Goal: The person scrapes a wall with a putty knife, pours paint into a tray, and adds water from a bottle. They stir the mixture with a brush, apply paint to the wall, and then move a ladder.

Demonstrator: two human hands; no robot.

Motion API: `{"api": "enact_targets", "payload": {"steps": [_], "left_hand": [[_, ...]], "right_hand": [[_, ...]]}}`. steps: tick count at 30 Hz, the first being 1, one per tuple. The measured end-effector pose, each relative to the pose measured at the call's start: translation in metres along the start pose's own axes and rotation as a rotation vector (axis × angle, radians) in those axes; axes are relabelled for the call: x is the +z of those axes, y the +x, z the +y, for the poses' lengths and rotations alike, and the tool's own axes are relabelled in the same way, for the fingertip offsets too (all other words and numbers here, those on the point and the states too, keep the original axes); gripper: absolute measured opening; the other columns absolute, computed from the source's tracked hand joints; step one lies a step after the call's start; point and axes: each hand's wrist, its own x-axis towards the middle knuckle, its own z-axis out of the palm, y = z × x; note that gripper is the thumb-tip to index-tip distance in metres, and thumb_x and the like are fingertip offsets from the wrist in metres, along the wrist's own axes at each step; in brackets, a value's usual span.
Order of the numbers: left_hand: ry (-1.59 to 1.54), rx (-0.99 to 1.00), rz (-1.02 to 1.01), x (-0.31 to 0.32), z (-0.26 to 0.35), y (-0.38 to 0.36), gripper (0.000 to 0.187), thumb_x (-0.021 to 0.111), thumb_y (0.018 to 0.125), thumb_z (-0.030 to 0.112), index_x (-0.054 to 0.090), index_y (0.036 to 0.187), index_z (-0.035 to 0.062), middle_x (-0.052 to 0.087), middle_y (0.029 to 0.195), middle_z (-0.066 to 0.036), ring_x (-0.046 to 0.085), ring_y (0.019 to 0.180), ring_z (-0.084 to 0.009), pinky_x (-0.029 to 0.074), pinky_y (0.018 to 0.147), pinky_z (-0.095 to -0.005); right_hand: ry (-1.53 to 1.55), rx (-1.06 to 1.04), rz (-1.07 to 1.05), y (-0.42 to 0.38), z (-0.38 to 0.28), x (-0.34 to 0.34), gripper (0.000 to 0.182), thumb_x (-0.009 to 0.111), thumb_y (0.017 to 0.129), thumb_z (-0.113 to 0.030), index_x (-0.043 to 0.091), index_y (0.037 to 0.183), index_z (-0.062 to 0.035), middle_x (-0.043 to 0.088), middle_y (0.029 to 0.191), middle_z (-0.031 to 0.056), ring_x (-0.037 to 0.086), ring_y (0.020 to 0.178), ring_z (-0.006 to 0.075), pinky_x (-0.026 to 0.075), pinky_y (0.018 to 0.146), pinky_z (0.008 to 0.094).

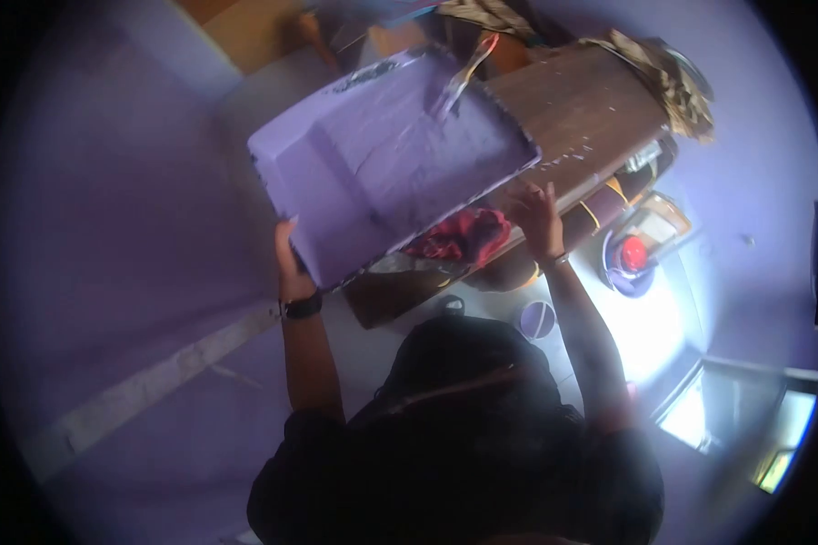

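A purple paint tray [323,213], smeared with paint and dark at its edges, is tilted in front of me. My left hand [292,263] grips its lower left corner, the thumb over the rim. A paintbrush [464,80] with a reddish handle tip lies in the tray, its bristles on the purple surface. Near the tray's lower right edge is my right hand [540,221], fingers apart, with nothing visible in it; whether it touches the rim is unclear. A red cloth [473,238] shows just below the tray.
A brown wooden cabinet [577,113] with pale flecks stands beyond the tray, crumpled brown paper [686,100] at its far end. On the floor are a purple bucket [633,283] with a red item [633,252] and a small purple container [537,320]. Purple walls surround this.
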Motion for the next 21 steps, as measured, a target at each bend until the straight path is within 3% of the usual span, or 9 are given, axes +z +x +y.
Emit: {"api": "enact_targets", "payload": {"steps": [4,5,7,12,14,15,18,19,21], "left_hand": [[0.095,0.156,0.085,0.024,0.024,-0.012,0.048,0.052,0.08,0.038,0.053,0.111,0.0015,0.056,0.102,-0.01,0.054,0.095,-0.0214,0.043,0.081,-0.0331],[0.064,0.121,0.077,0.027,0.025,-0.009,0.048,0.053,0.079,0.039,0.053,0.11,0.0015,0.056,0.102,-0.01,0.054,0.093,-0.0206,0.044,0.079,-0.0322],[0.038,0.134,0.077,0.021,0.024,-0.005,0.05,0.054,0.078,0.04,0.052,0.111,0.0014,0.055,0.102,-0.01,0.054,0.093,-0.021,0.044,0.079,-0.0326],[-0.001,0.151,0.06,0.025,0.025,-0.008,0.055,0.053,0.076,0.039,0.048,0.117,0.0024,0.053,0.107,-0.011,0.051,0.097,-0.0234,0.041,0.083,-0.035],[-0.033,0.117,0.068,0.023,0.026,-0.01,0.055,0.053,0.077,0.038,0.047,0.118,0.0022,0.053,0.107,-0.011,0.052,0.098,-0.0239,0.041,0.083,-0.0353],[-0.04,0.122,0.072,0.024,0.026,-0.011,0.055,0.053,0.077,0.038,0.047,0.118,0.0022,0.053,0.107,-0.011,0.052,0.098,-0.0239,0.041,0.083,-0.0353],[-0.048,0.14,0.066,0.028,0.03,-0.011,0.054,0.052,0.077,0.038,0.048,0.117,0.0018,0.053,0.107,-0.011,0.053,0.098,-0.0235,0.042,0.083,-0.035],[-0.038,0.13,0.056,0.027,0.031,-0.012,0.054,0.052,0.077,0.038,0.048,0.117,0.0018,0.053,0.107,-0.011,0.053,0.097,-0.0233,0.042,0.083,-0.0349],[-0.023,0.117,0.051,0.023,0.032,-0.014,0.053,0.051,0.078,0.037,0.048,0.117,0.0017,0.054,0.107,-0.011,0.053,0.097,-0.023,0.042,0.082,-0.0347]], "right_hand": [[-1.122,-0.626,-0.356,-0.005,0.025,0.067,0.052,0.05,0.089,-0.041,0.048,0.125,-0.0029,0.057,0.115,0.0144,0.05,0.111,0.0301,0.035,0.097,0.039],[-1.117,-0.629,-0.37,-0.001,0.035,0.083,0.052,0.05,0.089,-0.041,0.048,0.125,-0.0029,0.057,0.115,0.0144,0.05,0.111,0.0301,0.035,0.097,0.039],[-1.509,-1.016,-0.377,0.005,0.052,0.108,0.047,0.056,0.084,-0.034,0.053,0.121,-0.0052,0.055,0.118,0.0163,0.046,0.116,0.0332,0.033,0.1,0.0427],[-1.568,-0.965,-0.532,0.083,0.125,0.055,0.038,0.058,0.08,-0.03,0.058,0.112,-0.0092,0.057,0.116,0.0126,0.05,0.113,0.0293,0.041,0.094,0.0413],[-1.663,-0.639,-0.441,0.078,0.107,0.063,0.031,0.056,0.082,-0.03,0.06,0.104,-0.0099,0.06,0.108,0.0112,0.056,0.102,0.0266,0.047,0.082,0.0376],[-1.698,-0.72,-0.362,0.086,0.112,0.06,0.036,0.057,0.08,-0.043,0.064,0.093,-0.0095,0.065,0.086,0.0123,0.063,0.08,0.0276,0.05,0.067,0.0387],[-1.787,-0.584,-0.363,0.088,0.094,0.079,0.052,0.056,0.075,-0.059,0.066,0.079,-0.0084,0.063,0.067,0.0145,0.063,0.065,0.031,0.05,0.061,0.0427],[-1.648,-0.724,-0.283,0.096,0.106,0.078,0.065,0.054,0.069,-0.07,0.066,0.072,-0.0065,0.061,0.06,0.0161,0.062,0.058,0.0333,0.049,0.057,0.045],[-1.597,-0.69,-0.219,0.109,0.122,0.076,0.064,0.055,0.07,-0.069,0.066,0.07,-0.0058,0.062,0.061,0.0163,0.061,0.057,0.0343,0.049,0.057,0.0452]]}}
